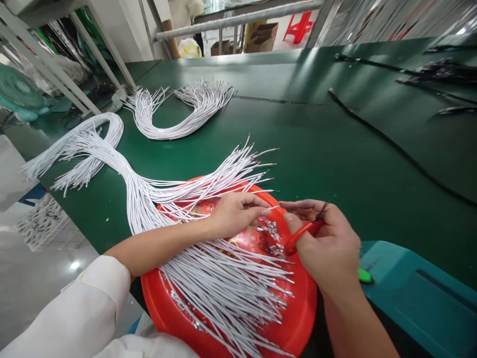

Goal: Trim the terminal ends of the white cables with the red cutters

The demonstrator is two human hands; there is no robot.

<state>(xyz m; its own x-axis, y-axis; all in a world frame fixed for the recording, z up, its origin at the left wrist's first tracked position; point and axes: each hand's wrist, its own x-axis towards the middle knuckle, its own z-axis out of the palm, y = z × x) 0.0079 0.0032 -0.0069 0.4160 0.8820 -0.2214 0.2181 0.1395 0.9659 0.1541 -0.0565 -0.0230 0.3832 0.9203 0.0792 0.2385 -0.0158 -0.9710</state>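
My left hand [238,215] is closed in a pinch on a thin white wire [275,207] above the red basin [303,318]. My right hand [328,243] faces it, fingertips close to the wire's end. Its fingers are wrapped round a red-handled tool [301,235], whose working end is hidden. Small shiny metal terminals [269,227] lie in the basin under the hands. One bundle of white wires [223,278] fans across the basin below my left forearm. Another bundle of white wires [208,186] stretches over its far rim, ends spread.
Two more bent wire bundles, one at the back [175,130] and one at the left [108,124], lie on the green table [298,129]. Black cables [402,149] cross the right side. A teal plastic object [413,293] sits beside my right forearm. Metal shelf legs [108,44] stand back left.
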